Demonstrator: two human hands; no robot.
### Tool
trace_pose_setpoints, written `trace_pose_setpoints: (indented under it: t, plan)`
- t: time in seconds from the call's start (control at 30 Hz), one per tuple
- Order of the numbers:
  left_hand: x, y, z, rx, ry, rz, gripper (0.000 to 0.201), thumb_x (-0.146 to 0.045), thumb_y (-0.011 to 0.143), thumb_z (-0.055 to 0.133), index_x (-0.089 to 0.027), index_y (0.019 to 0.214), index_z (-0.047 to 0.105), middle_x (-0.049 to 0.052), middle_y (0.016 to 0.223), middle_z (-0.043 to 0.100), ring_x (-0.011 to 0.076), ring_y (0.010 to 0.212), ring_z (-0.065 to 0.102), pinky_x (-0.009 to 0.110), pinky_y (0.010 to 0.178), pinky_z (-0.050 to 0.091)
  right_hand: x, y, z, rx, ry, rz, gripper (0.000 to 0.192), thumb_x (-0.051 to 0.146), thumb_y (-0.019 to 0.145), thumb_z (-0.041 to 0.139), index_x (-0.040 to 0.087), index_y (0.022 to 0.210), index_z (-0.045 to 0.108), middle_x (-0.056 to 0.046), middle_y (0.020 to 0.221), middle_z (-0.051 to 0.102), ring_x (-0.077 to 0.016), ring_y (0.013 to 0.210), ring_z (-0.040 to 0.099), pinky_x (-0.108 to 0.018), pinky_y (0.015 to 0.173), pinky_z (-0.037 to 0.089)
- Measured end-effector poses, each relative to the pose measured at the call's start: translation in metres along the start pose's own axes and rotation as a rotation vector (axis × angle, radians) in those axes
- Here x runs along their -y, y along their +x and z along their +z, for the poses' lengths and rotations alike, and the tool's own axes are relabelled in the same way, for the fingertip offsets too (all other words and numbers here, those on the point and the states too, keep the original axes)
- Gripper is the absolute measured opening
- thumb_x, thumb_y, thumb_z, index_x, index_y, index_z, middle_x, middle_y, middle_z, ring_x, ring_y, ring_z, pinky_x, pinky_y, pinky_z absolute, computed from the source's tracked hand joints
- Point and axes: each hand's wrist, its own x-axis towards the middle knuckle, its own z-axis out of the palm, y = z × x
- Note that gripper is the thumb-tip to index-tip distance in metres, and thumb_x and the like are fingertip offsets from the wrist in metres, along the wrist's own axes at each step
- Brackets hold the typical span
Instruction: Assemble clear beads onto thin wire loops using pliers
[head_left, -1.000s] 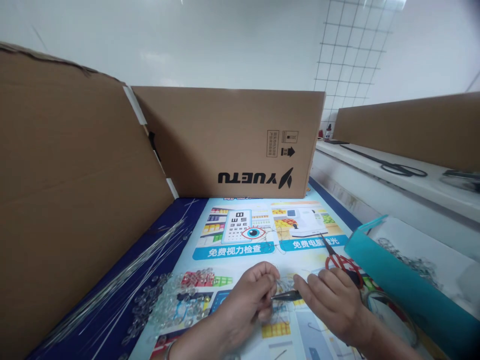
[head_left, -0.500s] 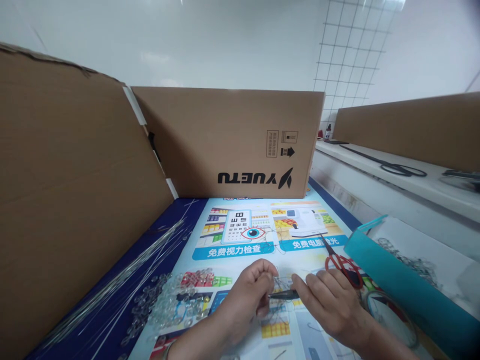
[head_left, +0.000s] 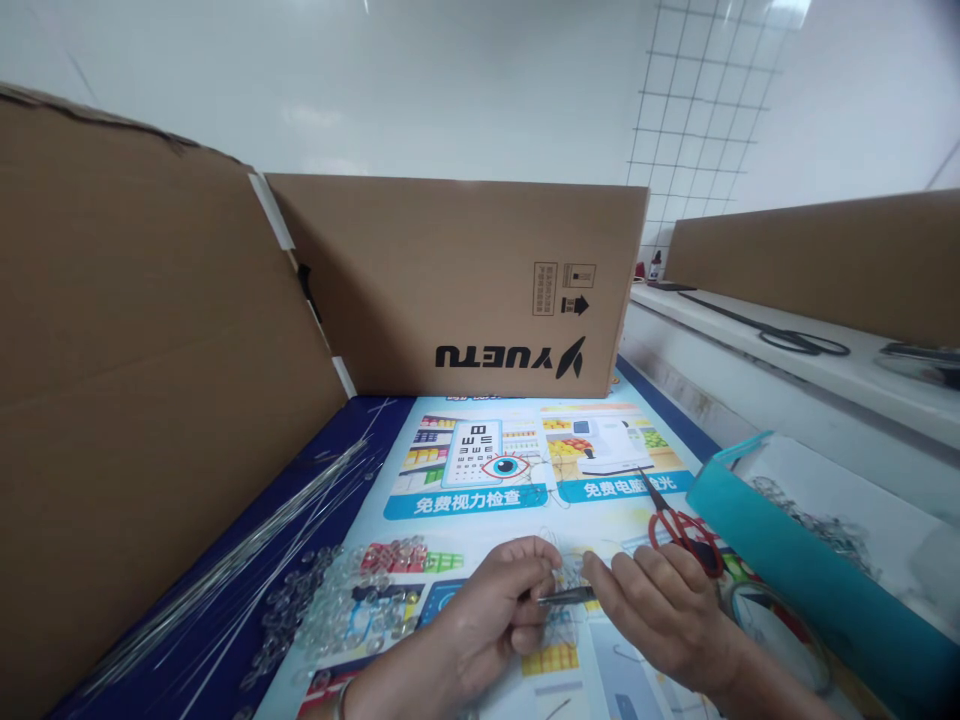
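Two hands pinch slim dark tweezers [head_left: 566, 597].

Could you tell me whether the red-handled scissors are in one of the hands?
No, the scissors lie on the printed mat, just beyond the right hand.

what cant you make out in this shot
Head view only:
- What the left hand pinches: hidden by its fingers, too small.
- The thin tool in the right hand: its rear end is covered by that hand.
- The tangle of wire between the hands: too fine to follow.
- Tray contents: blurred at the frame's edge.
- Scissors: handles partly behind the right hand.
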Motion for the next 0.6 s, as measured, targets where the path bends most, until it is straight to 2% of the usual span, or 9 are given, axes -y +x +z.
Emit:
trace_pose_setpoints:
  t: [0.6]
  plan:
    - [-0.0029,-0.0025,0.0029,0.040,-0.030,-0.041,0.010,-0.017,0.071,0.060,-0.015,0.076,0.052,-0.009,0.050,0.035,0.0007,0.038,0.020,0.014,0.035,0.010,-0.0032,0.0038,-0.0024,-0.010,0.005,0.007,0.022,0.017,0.088,0.050,0.020,0.101,0.067,-0.002,0.082,0.064,-0.0170,0.080,0.053,-0.036,0.078,0.037]
